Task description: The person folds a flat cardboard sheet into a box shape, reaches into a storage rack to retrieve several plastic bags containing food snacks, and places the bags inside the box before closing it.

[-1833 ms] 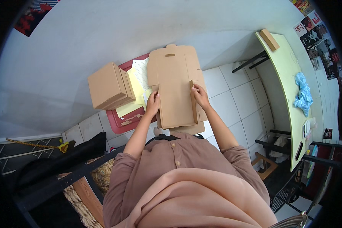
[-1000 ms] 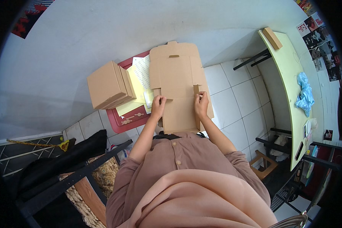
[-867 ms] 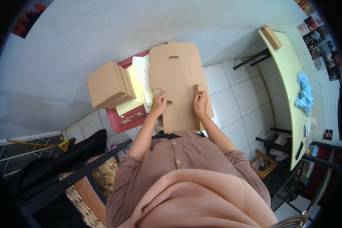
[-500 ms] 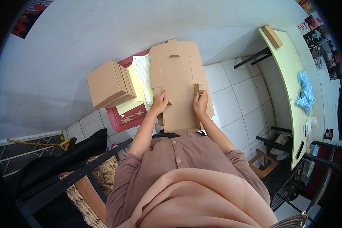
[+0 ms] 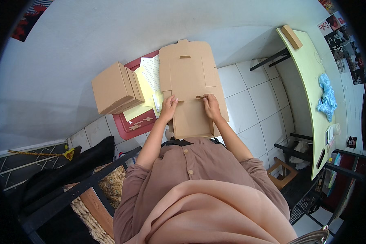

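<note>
Left hand and right hand each grip opposite flaps of cardboard box toward right edge of red surface; fold both evenly, creases square.

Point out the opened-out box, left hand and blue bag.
Opened-out box [image 5: 189,81], head view: flat panel near its middle.
Left hand [image 5: 168,108], head view: back of the hand.
Blue bag [image 5: 326,100], head view: its crumpled middle.
</note>
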